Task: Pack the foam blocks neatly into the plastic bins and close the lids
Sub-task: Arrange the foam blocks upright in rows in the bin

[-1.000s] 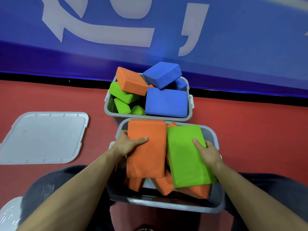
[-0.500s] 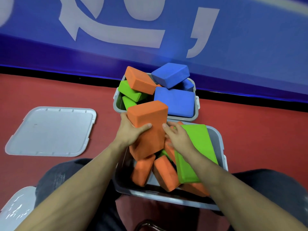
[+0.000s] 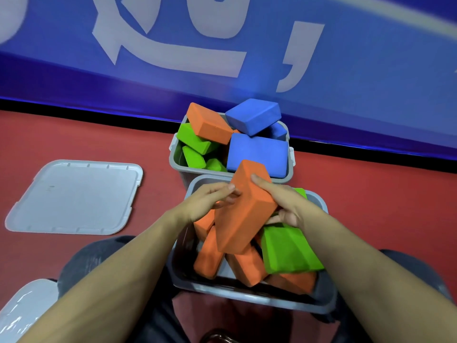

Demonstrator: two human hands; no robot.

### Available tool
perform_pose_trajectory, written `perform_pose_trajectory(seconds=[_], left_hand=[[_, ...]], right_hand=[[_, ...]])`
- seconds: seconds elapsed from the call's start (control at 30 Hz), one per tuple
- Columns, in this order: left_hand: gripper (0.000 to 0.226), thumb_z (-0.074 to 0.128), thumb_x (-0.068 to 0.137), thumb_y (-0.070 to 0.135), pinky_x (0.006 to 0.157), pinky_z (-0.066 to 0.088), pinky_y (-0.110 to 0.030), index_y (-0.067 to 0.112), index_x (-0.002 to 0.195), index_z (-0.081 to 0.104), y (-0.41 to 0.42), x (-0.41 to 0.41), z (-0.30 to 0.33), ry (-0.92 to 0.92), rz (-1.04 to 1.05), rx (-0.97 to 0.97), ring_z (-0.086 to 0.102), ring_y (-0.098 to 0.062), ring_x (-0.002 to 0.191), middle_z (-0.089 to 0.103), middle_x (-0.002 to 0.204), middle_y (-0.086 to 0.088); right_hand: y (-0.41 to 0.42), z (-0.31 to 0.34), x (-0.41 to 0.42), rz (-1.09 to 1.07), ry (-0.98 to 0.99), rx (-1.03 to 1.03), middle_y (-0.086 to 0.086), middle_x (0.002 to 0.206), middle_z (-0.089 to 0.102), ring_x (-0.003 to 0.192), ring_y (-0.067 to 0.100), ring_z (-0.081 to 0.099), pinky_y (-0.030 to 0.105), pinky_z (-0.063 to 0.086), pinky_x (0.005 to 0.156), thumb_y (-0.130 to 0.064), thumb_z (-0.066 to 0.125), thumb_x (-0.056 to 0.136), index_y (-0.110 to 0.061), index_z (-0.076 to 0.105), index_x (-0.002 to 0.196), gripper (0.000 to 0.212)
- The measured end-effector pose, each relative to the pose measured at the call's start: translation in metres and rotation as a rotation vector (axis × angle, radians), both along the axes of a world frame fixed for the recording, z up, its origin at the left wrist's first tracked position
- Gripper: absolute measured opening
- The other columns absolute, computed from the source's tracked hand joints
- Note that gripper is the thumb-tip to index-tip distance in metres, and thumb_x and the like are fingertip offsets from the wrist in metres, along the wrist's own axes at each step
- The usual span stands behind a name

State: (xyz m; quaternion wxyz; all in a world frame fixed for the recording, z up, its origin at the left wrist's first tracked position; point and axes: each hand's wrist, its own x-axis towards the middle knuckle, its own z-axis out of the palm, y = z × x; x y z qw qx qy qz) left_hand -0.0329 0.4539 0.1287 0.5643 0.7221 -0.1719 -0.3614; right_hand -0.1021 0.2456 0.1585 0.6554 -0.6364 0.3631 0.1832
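Above the near bin: a large orange block [image 3: 243, 209] is held tilted between both hands, its far end up over the near bin's back rim.
Left hand [image 3: 206, 201]: on the block's left side, fingers reaching along its edge with the fingertips against the foam; grasping the block.
Right hand [image 3: 288, 206]: wrapped round the block's right edge, thumb on the top face, fingers curled underneath; grasping the block.
Near bin [image 3: 249, 297]: grey plastic, open, between the person's knees; it holds several orange blocks [image 3: 210, 256] leaning at odd angles beneath the held one.
Green block [image 3: 288, 250]: large, lying slanted at the right side of the near bin, just below the right hand.
Far bin [image 3: 176, 157]: grey, open, touching the near bin's back edge; heaped above its rim.
Far bin contents: an orange block [image 3: 210, 123] and green blocks [image 3: 195, 139] on the left, blue blocks [image 3: 257, 152] on the right and on top.
Lid [image 3: 74, 196]: grey, lying flat on the red floor [image 3: 371, 199], well to the left of both bins.
Second lid [image 3: 22, 310]: only a corner shows at the lower left edge.
Behind: a blue wall [image 3: 371, 82] with large white lettering.
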Motion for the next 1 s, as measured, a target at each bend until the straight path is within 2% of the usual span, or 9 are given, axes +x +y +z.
perform_pose_trajectory(seconds=[0.17,0.33,0.43,0.5,0.6,0.73,0.8,0.87,1.0], left_hand=[[0.035,0.047,0.106,0.034,0.101,0.05,-0.024,0.018,0.131,0.066,-0.004,-0.007,-0.002,0.052,-0.051,0.004,0.068,-0.015,0.114,0.07,0.125,-0.003],[0.03,0.053,0.104,0.034,0.105,0.048,-0.032,0.027,0.132,0.063,-0.015,-0.009,-0.01,0.149,-0.053,-0.05,0.066,-0.01,0.119,0.07,0.128,0.006],[0.033,0.054,0.104,0.036,0.101,0.053,-0.034,0.021,0.131,0.064,-0.017,-0.002,-0.01,0.103,0.107,-0.064,0.068,-0.015,0.117,0.072,0.125,0.002],[0.035,0.057,0.103,0.035,0.089,0.054,-0.025,0.017,0.132,0.063,-0.016,0.002,-0.012,0.043,0.2,-0.027,0.067,-0.018,0.115,0.069,0.127,-0.004],[0.061,0.06,0.097,0.051,0.086,0.048,-0.033,0.016,0.146,0.048,-0.01,0.004,-0.023,0.015,0.288,0.155,0.057,-0.018,0.115,0.054,0.144,-0.002],[0.103,0.065,0.077,0.074,0.089,0.052,-0.05,0.019,0.156,0.031,-0.008,0.002,-0.028,0.212,0.336,0.32,0.045,-0.031,0.134,0.038,0.157,-0.004],[0.086,0.067,0.082,0.069,0.09,0.055,-0.053,0.017,0.147,0.046,-0.013,-0.001,-0.024,0.279,0.311,0.316,0.054,-0.03,0.124,0.051,0.146,-0.007],[0.06,0.066,0.09,0.058,0.088,0.059,-0.051,0.02,0.136,0.058,-0.023,-0.006,-0.017,0.366,0.279,0.176,0.063,-0.026,0.114,0.064,0.129,-0.003],[0.05,0.069,0.094,0.038,0.093,0.057,-0.046,0.026,0.14,0.052,-0.052,-0.014,-0.012,0.237,0.247,0.041,0.065,-0.02,0.114,0.068,0.125,0.001]], right_hand=[[-0.006,0.008,-0.01,0.051,0.01,-0.134,-0.002,0.111,0.069,0.099,0.019,0.065,0.048,0.055,0.092,-0.056,0.081,0.076,-0.024,0.064,0.123,0.059],[-0.016,0.002,-0.021,0.044,-0.111,-0.327,-0.009,0.092,0.068,0.081,0.008,0.061,0.029,0.049,0.065,-0.059,0.079,0.078,-0.024,0.068,0.097,0.041],[-0.03,-0.006,-0.026,-0.054,-0.163,-0.365,-0.006,0.098,0.069,0.087,0.01,0.063,0.031,0.052,0.071,-0.059,0.071,0.085,-0.025,0.066,0.095,0.036],[-0.043,-0.015,-0.03,-0.145,-0.13,-0.318,0.002,0.107,0.072,0.096,0.02,0.067,0.04,0.057,0.084,-0.061,0.067,0.087,-0.021,0.069,0.098,0.041],[-0.056,-0.021,-0.04,-0.24,-0.11,-0.245,0.004,0.112,0.072,0.104,0.026,0.067,0.051,0.056,0.096,-0.06,0.065,0.09,-0.024,0.067,0.095,0.036],[-0.059,-0.027,-0.054,-0.282,-0.179,-0.265,0.006,0.106,0.076,0.106,0.03,0.069,0.054,0.056,0.095,-0.066,0.061,0.088,-0.021,0.074,0.091,0.047],[-0.063,-0.031,-0.058,-0.388,-0.201,-0.255,0.01,0.102,0.077,0.103,0.033,0.071,0.058,0.056,0.094,-0.07,0.058,0.086,-0.018,0.075,0.09,0.054],[-0.064,-0.028,-0.064,-0.486,-0.203,-0.167,0.008,0.103,0.075,0.099,0.029,0.07,0.054,0.057,0.091,-0.06,0.053,0.097,-0.02,0.069,0.1,0.044],[-0.077,-0.038,-0.078,-0.514,-0.192,-0.357,0.001,0.105,0.071,0.1,0.024,0.066,0.05,0.054,0.097,-0.065,0.056,0.092,-0.018,0.066,0.108,0.05]])
